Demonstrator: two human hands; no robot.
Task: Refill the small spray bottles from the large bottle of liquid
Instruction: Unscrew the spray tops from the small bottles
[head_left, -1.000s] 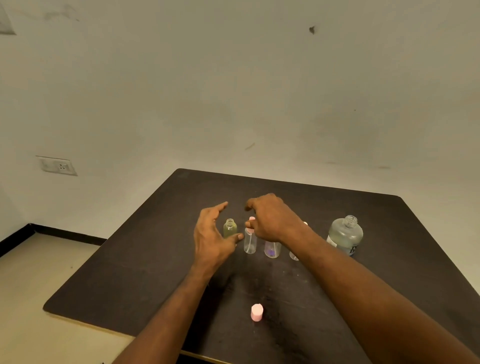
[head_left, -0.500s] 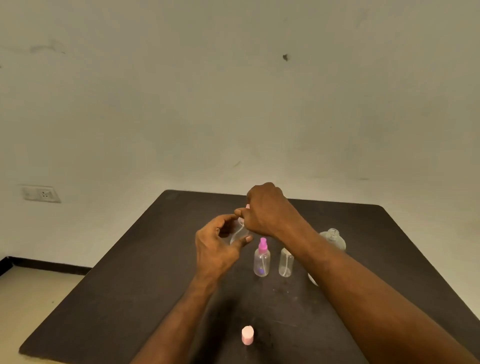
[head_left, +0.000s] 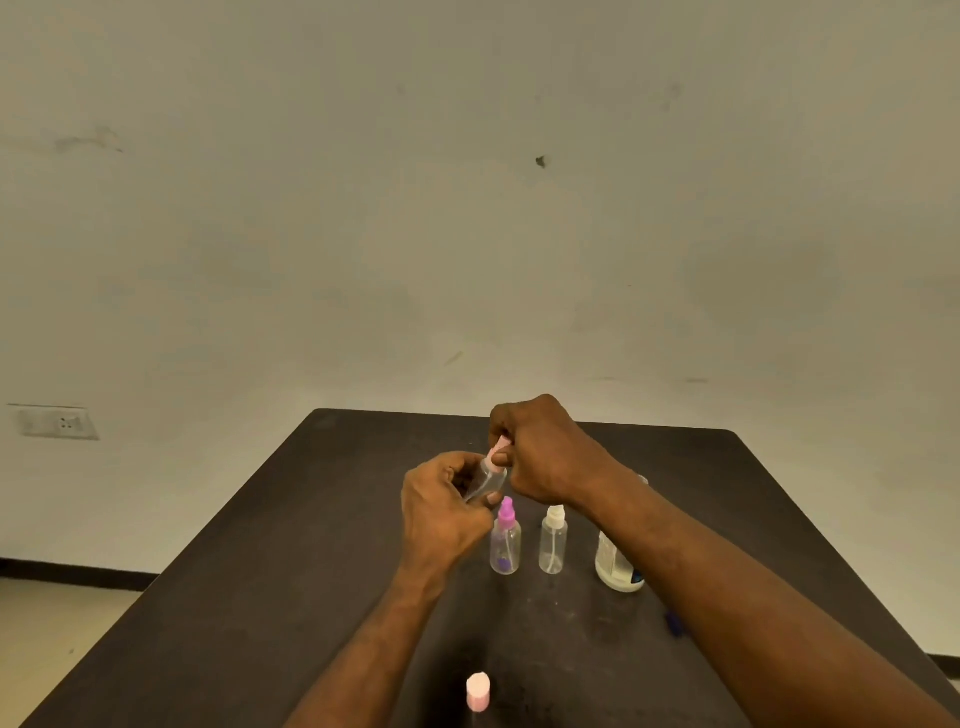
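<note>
Gripping the small bottle (head_left: 485, 480) in my left hand (head_left: 444, 512), I am pinching its pink sprayer (head_left: 501, 447) with right-hand (head_left: 545, 452) fingers, twisting gently above the table (head_left: 260, 545).

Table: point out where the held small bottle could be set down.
Bare table lies left of the left hand, out to its left edge. Crowded: the pink-topped bottle, white-topped bottle and large bottle below the right hand.
</note>
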